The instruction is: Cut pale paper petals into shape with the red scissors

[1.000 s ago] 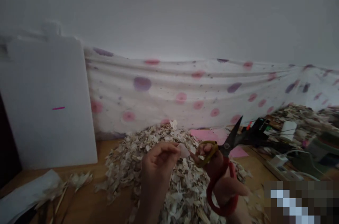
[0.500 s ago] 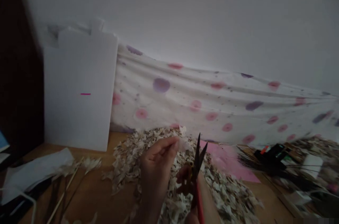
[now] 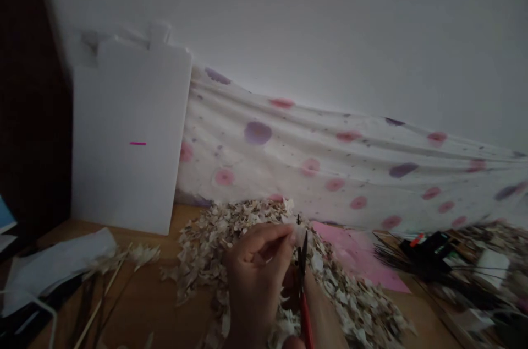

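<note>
My left hand [image 3: 256, 274] is closed in a pinch over the pile, its thumb and forefinger on a thin, pale petal-like piece [image 3: 299, 233]. Scissors with a red handle [image 3: 306, 316] are held in my right hand [image 3: 324, 313], partly hidden behind my left hand. The dark blades point upward and sit at the pale piece, close to my left fingertips. Whether they touch it, I cannot tell. Below both hands spreads a heap of cream and brownish petal-like flakes [image 3: 357, 302].
A pink sheet [image 3: 358, 258] lies right of the heap. Dark thin stems [image 3: 390, 250] and assorted items sit farther right. At left are folded white paper [image 3: 66, 261] and a stemmed pale flower [image 3: 143, 255]. Behind stand a white board [image 3: 127, 173] and flowered cloth [image 3: 289, 145].
The scissors have swung to the pale piece, and their blades now stand nearer my left fingertips. My left hand has shifted slightly right in the picture. The view has moved a little too.
</note>
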The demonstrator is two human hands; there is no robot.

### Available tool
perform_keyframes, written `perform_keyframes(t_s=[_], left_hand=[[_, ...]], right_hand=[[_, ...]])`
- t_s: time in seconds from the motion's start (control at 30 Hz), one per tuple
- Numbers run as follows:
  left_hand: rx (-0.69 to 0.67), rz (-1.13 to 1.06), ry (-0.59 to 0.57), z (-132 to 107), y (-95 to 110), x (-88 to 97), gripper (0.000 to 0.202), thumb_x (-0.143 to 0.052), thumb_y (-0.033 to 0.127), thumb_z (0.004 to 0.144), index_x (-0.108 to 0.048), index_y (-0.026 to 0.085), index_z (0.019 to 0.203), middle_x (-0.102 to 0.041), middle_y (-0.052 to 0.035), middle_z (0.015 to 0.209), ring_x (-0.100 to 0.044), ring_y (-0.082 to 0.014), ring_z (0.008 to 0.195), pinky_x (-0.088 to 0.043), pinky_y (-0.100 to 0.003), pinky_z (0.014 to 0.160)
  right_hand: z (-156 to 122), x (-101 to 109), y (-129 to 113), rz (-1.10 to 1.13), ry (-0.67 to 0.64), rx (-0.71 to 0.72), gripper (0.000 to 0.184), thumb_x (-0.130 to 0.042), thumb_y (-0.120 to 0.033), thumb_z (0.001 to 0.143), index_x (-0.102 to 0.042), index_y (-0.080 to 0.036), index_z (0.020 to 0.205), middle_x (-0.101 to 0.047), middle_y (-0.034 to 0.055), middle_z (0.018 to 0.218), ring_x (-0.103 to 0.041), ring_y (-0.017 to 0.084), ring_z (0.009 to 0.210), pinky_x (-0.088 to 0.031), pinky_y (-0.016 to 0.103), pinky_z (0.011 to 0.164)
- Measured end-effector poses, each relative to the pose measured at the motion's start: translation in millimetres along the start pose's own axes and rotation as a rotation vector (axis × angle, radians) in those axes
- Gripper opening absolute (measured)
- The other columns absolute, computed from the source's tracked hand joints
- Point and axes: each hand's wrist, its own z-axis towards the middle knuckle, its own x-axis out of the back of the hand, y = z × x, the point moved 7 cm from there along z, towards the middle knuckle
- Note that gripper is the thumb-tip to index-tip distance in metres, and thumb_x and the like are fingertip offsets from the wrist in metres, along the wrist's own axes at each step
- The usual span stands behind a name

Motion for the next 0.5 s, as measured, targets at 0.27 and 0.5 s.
perform_keyframes(t_s=[0.27, 0.5], left_hand=[[0.037, 0.026, -0.074, -1.4, -2.6, -8.5, 0.009, -0.075, 0.015, 0.076, -0.081, 0.021, 0.076, -0.076, -0.0029, 0.076, -0.072, -0.0124, 0.070, -0.057, -0.014, 0.063], [0.065, 0.040, -0.107, -2.2, -7.5, -11.2, 0.009, -0.075, 0.017, 0.077, -0.082, 0.022, 0.079, -0.077, -0.0035, 0.078, -0.072, -0.0129, 0.072, -0.058, -0.015, 0.067]], right_hand=[[9.5, 0.5, -0.1, -0.010, 0.014, 0.032, 0.069, -0.049, -0.084, 0.077, -0.057, -0.020, 0.102, -0.063, 0.0051, 0.073, -0.061, 0.022, 0.060, -0.047, 0.029, 0.057], [10.9, 5.7, -5.0, 0.017, 0.028, 0.093, 0.100, -0.025, -0.103, 0.061, -0.059, -0.018, 0.099, -0.061, 0.0057, 0.069, -0.059, 0.024, 0.057, -0.050, 0.032, 0.055]])
